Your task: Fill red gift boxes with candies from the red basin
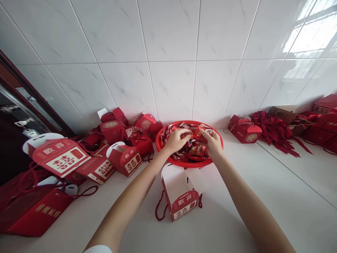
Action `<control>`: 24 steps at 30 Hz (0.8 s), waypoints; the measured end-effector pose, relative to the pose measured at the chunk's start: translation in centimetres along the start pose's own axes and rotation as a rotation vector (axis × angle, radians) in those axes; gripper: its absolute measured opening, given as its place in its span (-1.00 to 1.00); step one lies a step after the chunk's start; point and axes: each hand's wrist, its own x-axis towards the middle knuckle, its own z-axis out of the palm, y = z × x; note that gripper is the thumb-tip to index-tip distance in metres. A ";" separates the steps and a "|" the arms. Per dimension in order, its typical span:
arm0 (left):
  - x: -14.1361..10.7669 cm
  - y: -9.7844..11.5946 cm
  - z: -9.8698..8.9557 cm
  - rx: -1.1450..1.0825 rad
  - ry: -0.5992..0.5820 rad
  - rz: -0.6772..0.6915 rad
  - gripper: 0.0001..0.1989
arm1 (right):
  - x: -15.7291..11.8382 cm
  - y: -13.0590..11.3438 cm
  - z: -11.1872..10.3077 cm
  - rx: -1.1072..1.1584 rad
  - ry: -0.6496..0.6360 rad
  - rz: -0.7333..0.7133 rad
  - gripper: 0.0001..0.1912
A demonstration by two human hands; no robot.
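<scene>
Both of my hands are over a round red basin (190,164) filled with wrapped candies (196,151). My left hand (178,140) is at the left part of the basin, its fingers curled together over the candies; what they grip is hidden. My right hand (212,142) is closed at the right side, with a red wrapped candy (198,133) at its fingertips. In front of the basin, between my forearms, stands an open red and white gift box (184,203) with its flaps up and dark red cord handles. A small dark mark shows inside it.
Several red gift boxes (122,158) are piled on the left, some with cord handles. On the right lie another red box (244,129), a heap of red ribbons (276,131), a brown carton (283,111) and more red boxes (325,123). A tiled wall (171,88) stands behind the basin.
</scene>
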 end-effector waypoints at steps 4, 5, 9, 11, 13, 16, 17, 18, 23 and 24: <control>-0.4 -0.9 -0.1 0.206 -0.158 -0.029 -0.85 | 0.1 0.1 0.0 0.013 0.022 0.008 -0.56; -0.5 -1.1 -0.2 0.240 -0.182 -0.043 -0.88 | 0.1 0.1 0.0 0.012 0.024 0.013 -0.55; -0.9 -1.4 -0.8 0.362 -0.230 -0.083 -0.93 | 0.2 0.1 0.1 0.004 0.019 0.021 -0.57; -1.0 -1.3 -1.0 0.407 -0.232 -0.092 -0.93 | 0.2 0.1 0.1 0.008 0.025 0.023 -0.58; -1.0 -1.2 -1.1 0.433 -0.227 -0.096 -0.89 | 0.2 0.1 0.1 0.014 0.032 0.031 -0.59; -0.7 -1.2 -1.1 0.441 -0.214 -0.089 -0.73 | 0.2 0.1 0.1 0.013 0.029 0.035 -0.60; -0.6 -1.4 -1.1 0.436 -0.214 -0.084 -0.67 | 0.2 0.1 0.1 0.012 0.027 0.033 -0.61; -0.4 -1.6 -1.1 0.429 -0.217 -0.081 -0.62 | 0.2 0.2 0.0 0.011 0.027 0.030 -0.61; 0.2 -2.6 -0.9 0.405 -0.236 -0.084 -0.55 | 0.2 0.2 -0.1 0.024 0.031 0.026 -0.59; 0.2 -2.6 -0.9 0.405 -0.237 -0.080 -0.57 | 0.2 0.2 -0.1 0.027 0.028 0.025 -0.59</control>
